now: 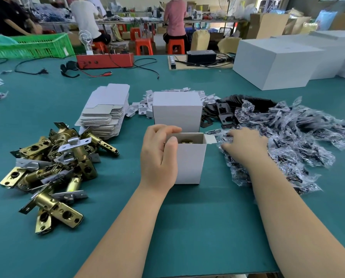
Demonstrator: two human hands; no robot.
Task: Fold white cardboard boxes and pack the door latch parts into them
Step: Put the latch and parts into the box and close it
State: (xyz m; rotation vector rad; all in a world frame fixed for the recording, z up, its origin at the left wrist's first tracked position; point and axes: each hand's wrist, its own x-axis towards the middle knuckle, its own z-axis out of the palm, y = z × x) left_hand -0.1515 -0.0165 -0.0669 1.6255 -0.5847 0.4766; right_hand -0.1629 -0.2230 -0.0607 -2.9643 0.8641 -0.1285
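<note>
A small white cardboard box (190, 163) stands upright and open at the table's middle, with a brass latch part showing inside. My left hand (160, 155) grips its left top edge, thumb and fingers curled over the rim. My right hand (245, 146) rests on a heap of clear plastic bags with dark screws (291, 137), its fingers curled into the bags. A closed white box (177, 112) stands just behind. Brass door latches (55, 169) lie piled at the left. A stack of flat box blanks (105, 111) sits behind them.
Black strike plates (225, 114) and small white card inserts (141, 108) lie behind the boxes. Large white cartons (275, 63) stand at the back right, a red device with cables (105, 60) and a green crate (31, 46) at the back. People sit at a far bench.
</note>
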